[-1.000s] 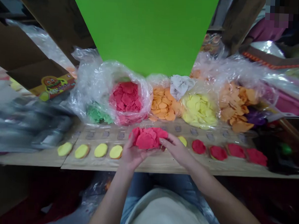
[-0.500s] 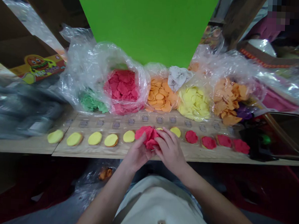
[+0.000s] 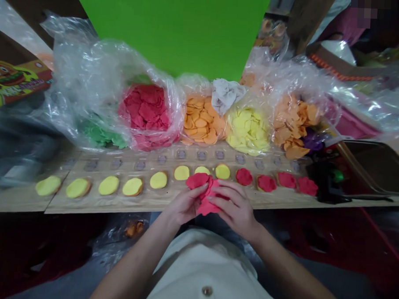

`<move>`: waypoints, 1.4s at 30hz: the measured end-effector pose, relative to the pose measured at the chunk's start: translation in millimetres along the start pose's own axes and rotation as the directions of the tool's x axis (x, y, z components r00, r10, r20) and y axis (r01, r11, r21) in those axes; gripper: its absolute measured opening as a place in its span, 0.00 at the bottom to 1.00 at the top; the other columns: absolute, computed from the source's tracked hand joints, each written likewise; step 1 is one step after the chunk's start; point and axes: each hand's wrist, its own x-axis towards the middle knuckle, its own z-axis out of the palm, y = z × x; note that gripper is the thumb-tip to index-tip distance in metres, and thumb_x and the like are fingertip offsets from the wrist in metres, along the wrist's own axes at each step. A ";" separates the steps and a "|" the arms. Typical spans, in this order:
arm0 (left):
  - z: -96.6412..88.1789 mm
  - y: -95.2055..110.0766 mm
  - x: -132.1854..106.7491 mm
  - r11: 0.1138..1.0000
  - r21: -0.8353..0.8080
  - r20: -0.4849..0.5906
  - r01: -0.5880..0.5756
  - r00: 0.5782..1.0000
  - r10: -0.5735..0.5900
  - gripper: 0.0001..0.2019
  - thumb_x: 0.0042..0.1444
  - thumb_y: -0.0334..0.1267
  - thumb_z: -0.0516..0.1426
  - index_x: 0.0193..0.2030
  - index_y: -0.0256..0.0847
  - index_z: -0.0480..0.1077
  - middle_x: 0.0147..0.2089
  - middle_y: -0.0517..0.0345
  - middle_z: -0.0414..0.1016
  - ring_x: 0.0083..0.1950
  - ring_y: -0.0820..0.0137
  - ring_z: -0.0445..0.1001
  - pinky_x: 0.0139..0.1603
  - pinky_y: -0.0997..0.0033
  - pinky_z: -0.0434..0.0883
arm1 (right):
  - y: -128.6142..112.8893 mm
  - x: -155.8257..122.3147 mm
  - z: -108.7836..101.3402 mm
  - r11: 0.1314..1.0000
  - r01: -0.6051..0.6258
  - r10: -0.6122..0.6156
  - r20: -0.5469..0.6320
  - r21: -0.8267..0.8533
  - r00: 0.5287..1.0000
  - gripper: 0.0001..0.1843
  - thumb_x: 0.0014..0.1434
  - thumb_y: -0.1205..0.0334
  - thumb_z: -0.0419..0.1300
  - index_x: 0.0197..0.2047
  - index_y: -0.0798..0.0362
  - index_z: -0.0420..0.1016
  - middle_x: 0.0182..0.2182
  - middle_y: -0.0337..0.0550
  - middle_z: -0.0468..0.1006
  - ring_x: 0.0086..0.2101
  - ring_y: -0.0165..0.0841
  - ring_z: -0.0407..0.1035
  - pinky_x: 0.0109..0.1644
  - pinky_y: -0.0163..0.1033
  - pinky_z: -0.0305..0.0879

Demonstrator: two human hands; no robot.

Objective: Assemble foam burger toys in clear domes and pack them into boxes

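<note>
1 red dough wad [image 3: 206, 194] held over the tabletop [image 3: 157, 205]

Left hand [image 3: 184, 206] and right hand [image 3: 236, 210] both grip it, fingers curled around its ragged edges (it looks soft). Squeezing too hard could tear it; a slip could drop it onto the yellow dough discs [image 3: 158, 180] or red dough discs [image 3: 267, 183] nearby.

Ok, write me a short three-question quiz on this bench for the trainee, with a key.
1. True or false: the left hand and the right hand both touch the red clay.
2. What colour are the discs on the board to the left of the hands? A red, B yellow, C green.
3. Fill in the blank: the white cloth sits between the yellow bag and the ____ bag.

Key: 1 true; 2 B; 3 orange.
</note>
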 end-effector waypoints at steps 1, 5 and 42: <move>1.0 1.9 2.6 1.000 0.007 -0.003 -0.016 1.000 0.016 0.10 0.54 0.34 0.57 0.43 0.35 0.70 0.37 0.52 0.76 0.33 0.72 0.75 0.36 0.74 0.73 | 3.8 -1.3 -3.8 0.994 -0.057 0.059 -0.012 0.093 0.998 0.13 0.57 0.66 0.56 0.46 0.47 0.73 0.44 0.44 0.74 0.51 0.40 0.62 0.54 0.51 0.61; 9.1 9.1 5.9 0.997 0.066 0.024 -0.047 0.999 0.046 0.14 0.54 0.36 0.57 0.48 0.37 0.69 0.42 0.50 0.76 0.40 0.67 0.76 0.42 0.65 0.73 | 20.5 -4.5 -11.6 0.870 -0.289 0.322 -0.016 0.399 0.947 0.12 0.58 0.68 0.53 0.44 0.47 0.72 0.41 0.44 0.76 0.48 0.37 0.67 0.52 0.50 0.63; 3.1 3.7 39.7 0.812 0.565 -0.017 -0.146 0.982 0.188 0.15 0.44 0.41 0.63 0.37 0.35 0.72 0.35 0.52 0.75 0.35 0.68 0.72 0.37 0.71 0.69 | 110.8 -18.8 6.4 0.770 -0.307 0.415 0.073 -0.560 0.907 0.19 0.59 0.65 0.50 0.53 0.53 0.67 0.53 0.53 0.65 0.56 0.45 0.54 0.53 0.54 0.57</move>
